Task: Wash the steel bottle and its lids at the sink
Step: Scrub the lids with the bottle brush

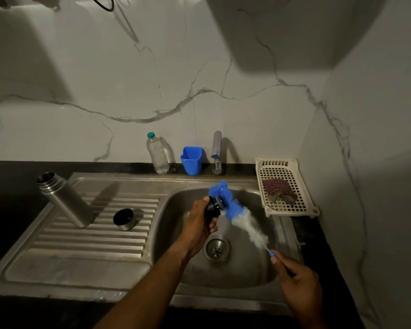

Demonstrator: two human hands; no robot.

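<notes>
Now, bottle brush (243,220) against black lid (212,207)

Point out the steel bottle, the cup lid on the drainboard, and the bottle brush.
steel bottle (68,203), head view, middle of its body.
cup lid (123,216), head view, its dark inside.
bottle brush (247,225), head view, white bristles.

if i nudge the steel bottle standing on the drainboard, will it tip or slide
The steel bottle is tall and narrow, standing upright on the ridged drainboard, so a push near its open neck would probably tip it. Lidless, it is likely empty and light. Its smooth steel may be slippery if wet.
</notes>
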